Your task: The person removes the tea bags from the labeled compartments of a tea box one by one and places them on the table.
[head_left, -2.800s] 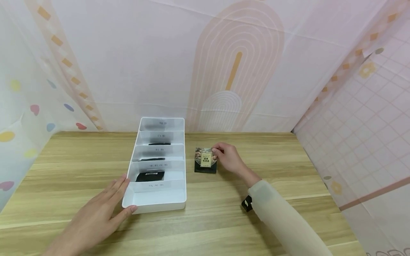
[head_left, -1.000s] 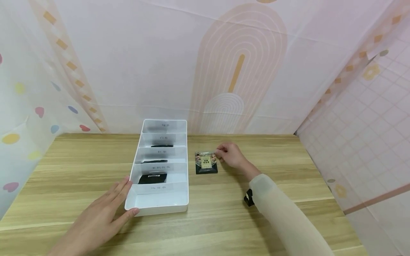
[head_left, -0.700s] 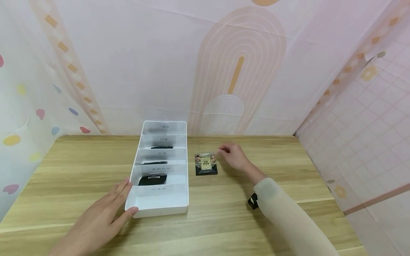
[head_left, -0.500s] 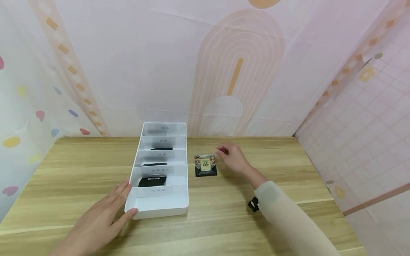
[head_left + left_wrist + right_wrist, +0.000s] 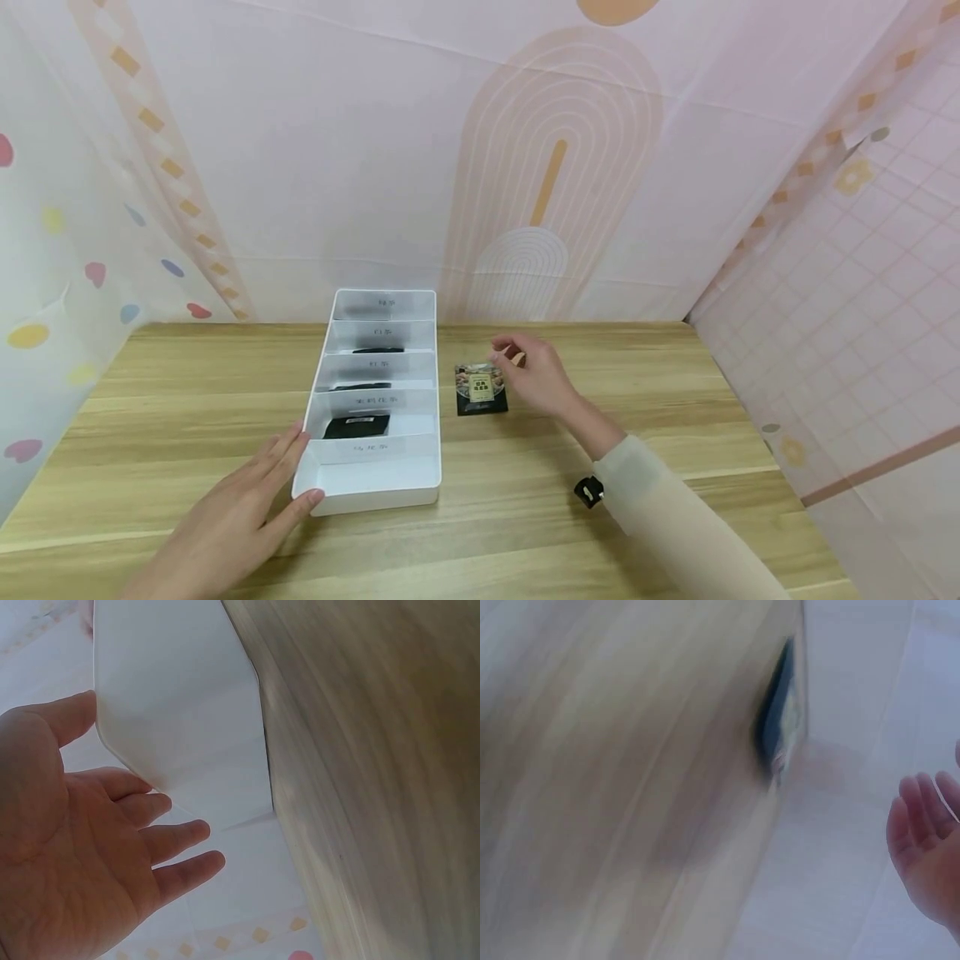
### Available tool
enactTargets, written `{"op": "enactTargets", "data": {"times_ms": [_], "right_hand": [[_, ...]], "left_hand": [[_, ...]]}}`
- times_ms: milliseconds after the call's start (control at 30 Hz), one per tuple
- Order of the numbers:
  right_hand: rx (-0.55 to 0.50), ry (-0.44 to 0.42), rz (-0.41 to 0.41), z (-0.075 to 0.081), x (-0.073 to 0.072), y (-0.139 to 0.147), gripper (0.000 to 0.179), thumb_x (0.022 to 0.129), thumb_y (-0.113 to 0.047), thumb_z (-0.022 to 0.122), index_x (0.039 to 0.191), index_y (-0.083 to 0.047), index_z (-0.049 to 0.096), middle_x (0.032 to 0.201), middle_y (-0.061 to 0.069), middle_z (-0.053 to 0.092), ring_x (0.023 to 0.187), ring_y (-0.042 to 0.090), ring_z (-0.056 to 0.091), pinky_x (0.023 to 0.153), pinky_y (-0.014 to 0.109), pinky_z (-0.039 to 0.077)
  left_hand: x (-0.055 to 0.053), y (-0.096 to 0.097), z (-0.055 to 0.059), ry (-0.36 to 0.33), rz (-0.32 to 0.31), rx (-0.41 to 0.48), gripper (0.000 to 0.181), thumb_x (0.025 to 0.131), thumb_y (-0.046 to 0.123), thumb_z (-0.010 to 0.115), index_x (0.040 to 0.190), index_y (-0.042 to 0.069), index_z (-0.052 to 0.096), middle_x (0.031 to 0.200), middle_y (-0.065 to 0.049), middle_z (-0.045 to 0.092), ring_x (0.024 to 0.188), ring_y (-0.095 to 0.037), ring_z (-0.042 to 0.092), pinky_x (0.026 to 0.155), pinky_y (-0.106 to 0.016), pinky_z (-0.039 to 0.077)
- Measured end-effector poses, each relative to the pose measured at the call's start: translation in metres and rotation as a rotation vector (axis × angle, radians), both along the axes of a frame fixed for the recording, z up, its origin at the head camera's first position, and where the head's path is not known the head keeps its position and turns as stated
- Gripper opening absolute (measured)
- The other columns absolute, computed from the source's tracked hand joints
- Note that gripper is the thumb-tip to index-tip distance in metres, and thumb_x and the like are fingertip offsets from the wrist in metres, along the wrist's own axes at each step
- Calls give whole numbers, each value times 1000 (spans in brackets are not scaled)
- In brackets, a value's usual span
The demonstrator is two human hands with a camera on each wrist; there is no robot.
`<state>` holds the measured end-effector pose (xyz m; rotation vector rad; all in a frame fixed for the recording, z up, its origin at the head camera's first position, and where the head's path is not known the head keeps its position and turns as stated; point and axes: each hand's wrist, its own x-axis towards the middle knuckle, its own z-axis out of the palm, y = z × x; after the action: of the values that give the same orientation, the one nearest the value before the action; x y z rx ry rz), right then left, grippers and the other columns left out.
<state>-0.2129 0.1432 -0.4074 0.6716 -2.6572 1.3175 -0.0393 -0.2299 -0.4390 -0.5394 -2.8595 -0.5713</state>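
A flat dark tea sachet [image 5: 482, 393] with a pale printed label lies on the wooden table, right of a long white divided box [image 5: 375, 502]. Over the sachet's upper right corner is my right hand [image 5: 542, 379], its fingers loosely bent. In the right wrist view, a gap shows between that hand [image 5: 930, 851] and the blurred sachet [image 5: 774, 720]. My left hand [image 5: 232, 508] rests against the box's near left corner. Thumb and forefinger of that hand [image 5: 94, 840] touch the box rim in the left wrist view, with the other fingers extended loosely.
The box has several compartments with labelled dividers. Dark packets [image 5: 357, 427] sit in some of them; the nearest compartment shows a bare white floor. A small black item [image 5: 588, 492] lies beside the right sleeve [image 5: 675, 517]. Patterned cloth [image 5: 375, 167] stands behind the table [image 5: 187, 375].
My right hand has let go of the sachet's upper right corner, drawn slightly away, then come back left above it. The left hand stays at the box corner.
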Motion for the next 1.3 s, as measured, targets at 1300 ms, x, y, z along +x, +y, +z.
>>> {"op": "enactTargets", "data": {"times_ms": [1300], "right_hand": [[454,430,335,5,63,-89,61,102,-42,67,149,-5,56,156,14,51,142,30,48,121,46,37]], "left_hand": [[-3,2,-3,12,-3,-15,76,99,42,72,155,-4,47,161,-21,44,139,-47,50,108,-1,-7]]}}
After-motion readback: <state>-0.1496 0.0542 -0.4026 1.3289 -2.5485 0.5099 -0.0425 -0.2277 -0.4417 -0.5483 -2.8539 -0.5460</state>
